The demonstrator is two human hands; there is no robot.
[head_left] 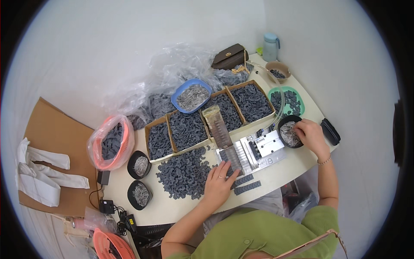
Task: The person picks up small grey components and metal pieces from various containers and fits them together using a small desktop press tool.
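Observation:
My left hand lies with fingers spread at the near left end of a metal fixture, touching the dark grey plastic parts set in it. Leaning over that end is a clear plastic block with dark contents. Two short rows of joined grey parts lie just right of the left hand. My right hand dips its bent fingertips into a black bowl of thin silver metal pins. Its fingers are drawn together; whatever sits between them is hidden.
A heap of grey parts lies left of my left hand. Behind stands a divided cardboard box full of them, with a blue tray of pins on top. Two black bowls stand left; a green tray and black case are right.

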